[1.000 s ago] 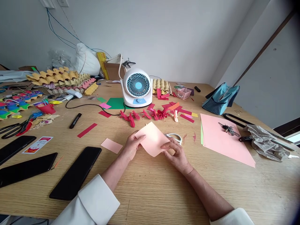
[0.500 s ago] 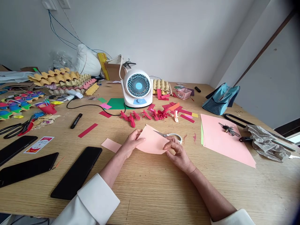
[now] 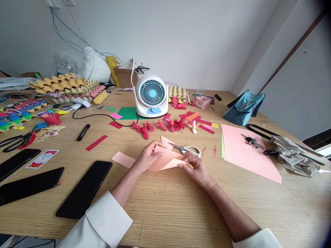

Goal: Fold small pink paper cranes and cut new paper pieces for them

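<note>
While hands (image 3: pixel 148 156) (image 3: pixel 198 169) hold paper (image 3: pixel 163 161), marker lettering (image 3: pixel 83 132) seems illegible.

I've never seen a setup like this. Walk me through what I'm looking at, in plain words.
There is no machine doing the work here, only a person's two bare hands. The view comes from a camera worn on the head, looking forward and down.

The left hand and right hand hold a curled piece of pale pink paper between them, above a wooden table. Just beyond the right hand lie white-handled scissors.

Farther back stand a row of red paper pieces and a white and blue fan. To the right are large pink sheets with keys on top; to the left, a black phone-like slab lies near the sleeve.
</note>
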### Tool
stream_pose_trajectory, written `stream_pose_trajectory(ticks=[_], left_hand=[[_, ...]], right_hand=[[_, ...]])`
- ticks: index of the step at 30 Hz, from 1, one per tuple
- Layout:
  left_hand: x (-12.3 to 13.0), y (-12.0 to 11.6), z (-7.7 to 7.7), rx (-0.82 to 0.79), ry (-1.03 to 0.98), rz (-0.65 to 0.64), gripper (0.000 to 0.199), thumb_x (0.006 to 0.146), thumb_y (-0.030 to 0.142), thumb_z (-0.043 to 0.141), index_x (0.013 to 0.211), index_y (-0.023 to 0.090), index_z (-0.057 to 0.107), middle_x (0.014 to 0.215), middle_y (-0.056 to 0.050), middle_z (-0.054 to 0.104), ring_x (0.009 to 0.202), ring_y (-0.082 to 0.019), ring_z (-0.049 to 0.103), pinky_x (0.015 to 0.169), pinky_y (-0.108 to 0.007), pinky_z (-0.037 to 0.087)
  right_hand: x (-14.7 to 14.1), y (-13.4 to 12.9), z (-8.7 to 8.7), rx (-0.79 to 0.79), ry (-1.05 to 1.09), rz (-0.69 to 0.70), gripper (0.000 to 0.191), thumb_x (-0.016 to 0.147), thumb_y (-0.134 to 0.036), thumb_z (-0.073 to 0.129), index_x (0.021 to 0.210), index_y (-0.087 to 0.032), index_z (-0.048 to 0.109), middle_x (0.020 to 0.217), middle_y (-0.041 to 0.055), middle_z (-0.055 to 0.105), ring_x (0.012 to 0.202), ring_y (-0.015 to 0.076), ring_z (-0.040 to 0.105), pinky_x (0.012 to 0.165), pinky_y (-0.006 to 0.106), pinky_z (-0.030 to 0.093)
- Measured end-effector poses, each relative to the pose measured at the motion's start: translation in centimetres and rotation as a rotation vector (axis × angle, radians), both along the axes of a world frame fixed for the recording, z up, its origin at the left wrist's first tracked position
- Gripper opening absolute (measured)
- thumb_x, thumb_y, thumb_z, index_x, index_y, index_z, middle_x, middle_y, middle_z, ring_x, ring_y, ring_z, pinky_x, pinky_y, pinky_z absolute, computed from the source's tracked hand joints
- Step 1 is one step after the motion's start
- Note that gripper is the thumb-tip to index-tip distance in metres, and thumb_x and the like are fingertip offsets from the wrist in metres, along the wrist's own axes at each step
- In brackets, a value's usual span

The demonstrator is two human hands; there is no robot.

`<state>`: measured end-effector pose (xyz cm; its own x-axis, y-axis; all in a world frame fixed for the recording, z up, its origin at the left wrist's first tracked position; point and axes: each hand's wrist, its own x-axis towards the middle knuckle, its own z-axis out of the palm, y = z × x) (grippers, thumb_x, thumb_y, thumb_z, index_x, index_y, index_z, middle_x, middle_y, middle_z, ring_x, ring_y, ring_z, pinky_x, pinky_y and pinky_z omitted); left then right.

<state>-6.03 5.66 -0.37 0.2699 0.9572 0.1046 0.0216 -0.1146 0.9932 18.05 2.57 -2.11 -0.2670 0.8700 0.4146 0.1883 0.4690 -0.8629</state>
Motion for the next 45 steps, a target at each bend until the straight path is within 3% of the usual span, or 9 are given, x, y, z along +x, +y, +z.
stream_pose_trajectory(ticks=[2, 7, 12, 18, 22, 26, 32, 37, 45], left_hand=[[0.1, 0.0, -0.2, 0.014, 0.058, -0.025, 0.024, 0.081, 0.036, 0.068, 0.095, 0.016, 0.063, 0.107, -0.008, 0.072, 0.086, -0.017, 0.065, 0.070, -0.023, 0.044], [0.4, -0.1, -0.6, 0.095, 0.081, 0.036, 0.033, 0.087, 0.036, 0.062, 0.115, 0.018, 0.061, 0.097, -0.006, 0.074, 0.073, -0.014, 0.064, 0.065, -0.022, 0.044], [0.9, -0.5, 0.1, 0.302, 0.134, -0.021, 0.023, 0.092, 0.026, 0.052, 0.086, 0.016, 0.072, 0.097, -0.007, 0.074, 0.097, -0.020, 0.067, 0.089, -0.030, 0.048], [1.1, -1.5, 1.8, 0.266, 0.130, -0.112, 0.022, 0.087, 0.021, 0.055, 0.091, 0.018, 0.076, 0.118, -0.011, 0.069, 0.119, -0.024, 0.060, 0.101, -0.034, 0.045], [1.2, -1.8, 2.0, 0.239, 0.176, -0.138, 0.025, 0.089, 0.031, 0.056, 0.093, 0.017, 0.075, 0.107, -0.010, 0.073, 0.107, -0.023, 0.065, 0.097, -0.035, 0.046], [1.8, -1.8, 1.3, 0.288, 0.237, -0.019, 0.015, 0.078, 0.030, 0.069, 0.079, 0.016, 0.071, 0.093, -0.008, 0.073, 0.092, -0.021, 0.067, 0.085, -0.030, 0.049], [2.1, -1.7, 0.9, 0.330, 0.251, 0.072, 0.015, 0.079, 0.030, 0.066, 0.071, 0.017, 0.066, 0.082, -0.005, 0.072, 0.082, -0.018, 0.066, 0.077, -0.027, 0.050], [1.9, -1.6, 1.1, 0.351, 0.243, 0.121, 0.015, 0.079, 0.030, 0.067, 0.070, 0.018, 0.065, 0.082, -0.005, 0.072, 0.079, -0.017, 0.067, 0.076, -0.027, 0.050], [2.2, -1.9, 1.1, 0.357, 0.261, 0.215, 0.016, 0.074, 0.031, 0.072, 0.070, 0.017, 0.064, 0.081, -0.004, 0.072, 0.078, -0.017, 0.067, 0.076, -0.027, 0.051]], right_hand=[[0.1, 0.1, -0.2, 0.017, -0.013, -0.027, 0.022, 0.083, -0.038, 0.071, 0.071, -0.020, 0.065, 0.076, 0.0025, 0.059, 0.073, 0.0175, 0.055, 0.070, 0.031, 0.043], [0.2, 0.2, -0.4, 0.053, -0.029, -0.057, 0.024, 0.083, -0.037, 0.071, 0.069, -0.020, 0.062, 0.073, 0.0015, 0.057, 0.072, 0.0167, 0.053, 0.070, 0.031, 0.042], [0.0, 0.2, -0.2, 0.054, -0.018, -0.072, 0.027, 0.083, -0.037, 0.071, 0.066, -0.020, 0.059, 0.070, 0.0002, 0.053, 0.069, 0.0154, 0.051, 0.067, 0.030, 0.041], [-0.1, 0.1, -0.1, 0.052, -0.025, -0.090, 0.028, 0.084, -0.037, 0.070, 0.065, -0.020, 0.059, 0.068, -0.0002, 0.052, 0.067, 0.0148, 0.050, 0.065, 0.029, 0.040], [-0.1, 0.1, -0.1, 0.054, -0.050, -0.090, 0.029, 0.084, -0.038, 0.070, 0.064, -0.019, 0.058, 0.068, 0.0001, 0.052, 0.066, 0.0147, 0.049, 0.063, 0.029, 0.039], [-0.1, 0.1, -0.2, 0.064, -0.045, -0.103, 0.030, 0.084, -0.037, 0.070, 0.064, -0.019, 0.057, 0.067, -0.0004, 0.052, 0.065, 0.0142, 0.049, 0.063, 0.029, 0.039], [0.1, 0.2, -0.3, -0.047, -0.017, -0.100, 0.023, 0.083, -0.039, 0.070, 0.074, -0.020, 0.061, 0.072, 0.0007, 0.057, 0.068, 0.0150, 0.051, 0.063, 0.028, 0.040], [0.0, 0.5, -0.4, -0.166, 0.205, -0.051, 0.024, 0.082, -0.042, 0.072, 0.076, -0.021, 0.062, 0.081, 0.0031, 0.062, 0.075, 0.0168, 0.056, 0.069, 0.030, 0.044], [-0.6, 0.7, 0.1, -0.354, 0.530, -0.008, 0.032, 0.067, -0.037, 0.086, 0.080, -0.023, 0.061, 0.074, -0.0020, 0.061, 0.069, 0.0125, 0.056, 0.066, 0.026, 0.047]])
